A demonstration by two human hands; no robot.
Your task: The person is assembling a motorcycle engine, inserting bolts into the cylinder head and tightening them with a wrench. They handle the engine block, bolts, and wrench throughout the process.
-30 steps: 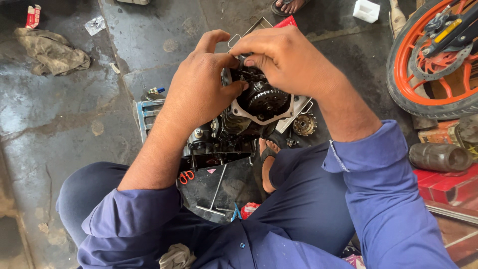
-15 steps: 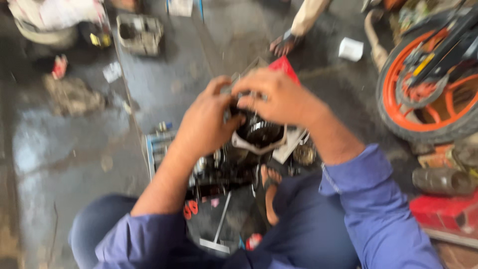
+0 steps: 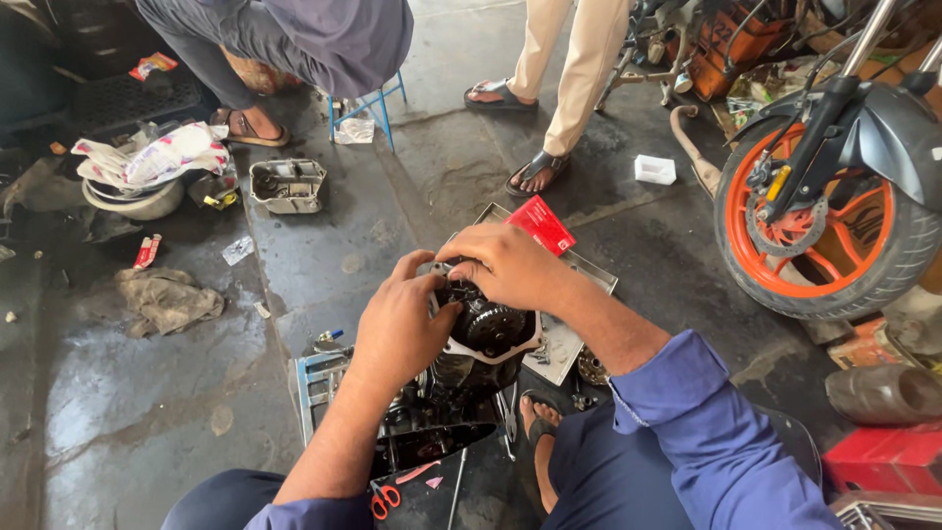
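— Where does the camera sit?
— On the person's head, angled down and forward, close above the engine.
— And beyond the engine?
— The orange motorcycle wheel, farther right.

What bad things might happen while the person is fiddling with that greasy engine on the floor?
The left hand and right hand press right by the toothed gear, so fingers might get pinched. The floor looks wet and oily, so a small part could slip away. The red scissors lie near the person's knee.
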